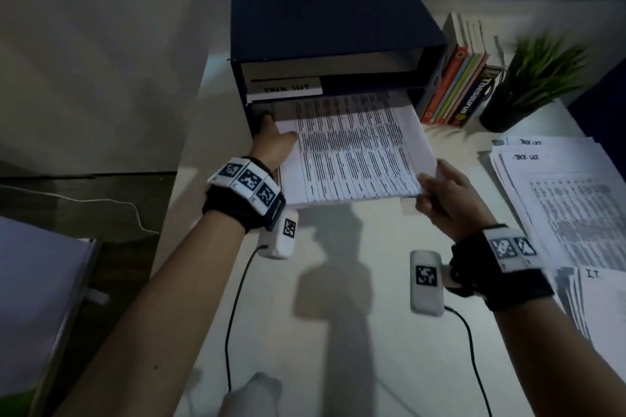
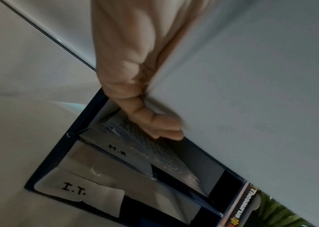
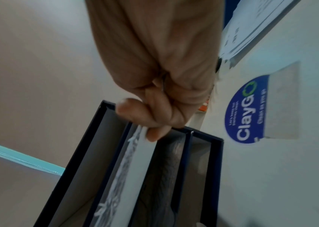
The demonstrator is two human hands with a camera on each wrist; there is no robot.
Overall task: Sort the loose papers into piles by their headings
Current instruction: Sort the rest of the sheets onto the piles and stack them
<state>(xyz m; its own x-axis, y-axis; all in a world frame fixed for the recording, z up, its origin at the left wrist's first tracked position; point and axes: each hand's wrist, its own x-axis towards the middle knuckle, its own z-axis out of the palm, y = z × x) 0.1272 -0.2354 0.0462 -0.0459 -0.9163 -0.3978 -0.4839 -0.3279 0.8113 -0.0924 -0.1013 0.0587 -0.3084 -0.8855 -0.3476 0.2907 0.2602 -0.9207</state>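
Note:
A stack of printed table sheets [image 1: 352, 145] lies half inside the dark blue shelf organizer [image 1: 321, 10], in the slot just under a "TASK LIST" label [image 1: 288, 88]. My left hand [image 1: 281, 137] grips the stack's left edge at the slot mouth, thumb on top. In the left wrist view its fingers [image 2: 154, 122] curl under the stack's pale underside [image 2: 251, 76], with "H.R" [image 2: 117, 149] and "I.T." [image 2: 73, 190] labels on lower shelves. My right hand [image 1: 428, 184] pinches the near right corner; the right wrist view shows its fingers [image 3: 154, 121] on the sheet edge [image 3: 135, 169].
Two spread piles lie on the white desk at right, one headed "TASK LIST" [image 1: 559, 196], one headed "I.T." [image 1: 596, 298]. Upright books [image 1: 464, 85] and a potted plant [image 1: 542, 78] stand right of the organizer. The desk's left edge [image 1: 183, 179] drops to a darker floor.

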